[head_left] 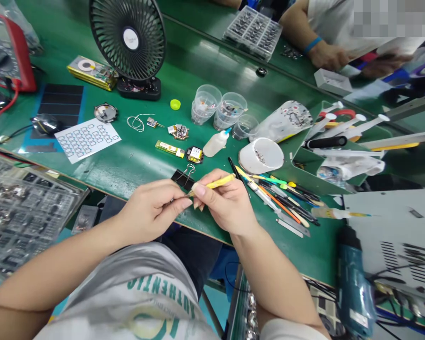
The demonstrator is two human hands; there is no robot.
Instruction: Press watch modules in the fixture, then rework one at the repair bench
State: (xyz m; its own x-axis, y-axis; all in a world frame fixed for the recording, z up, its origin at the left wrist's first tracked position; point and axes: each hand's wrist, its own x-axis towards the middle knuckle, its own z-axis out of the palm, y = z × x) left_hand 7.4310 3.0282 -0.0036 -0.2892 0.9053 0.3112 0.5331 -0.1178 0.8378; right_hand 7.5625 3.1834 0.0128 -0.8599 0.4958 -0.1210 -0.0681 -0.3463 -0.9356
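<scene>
My right hand (230, 205) is closed around a thin tool with a yellow handle (221, 182), its narrow tip pointing toward my left hand. My left hand (154, 208) is closed in a pinch close to that tip; whatever lies between its fingers is hidden. Both hands meet above the bench's front edge. Just behind them lies a black binder clip (183, 179). Beyond the clip are a round watch-like module (194, 154) with a battery on it, a flat yellow battery strip (170, 148), and a small squeeze bottle (216, 143) with a blue tip.
A black fan (129, 40) stands at the back. Clear cups (230, 111) with small parts and a white tub (261, 156) stand behind the hands. Assorted hand tools (283, 198) lie to the right. A red multimeter (7, 54) is at far left. A co-worker's hand (329, 56) shows across the bench.
</scene>
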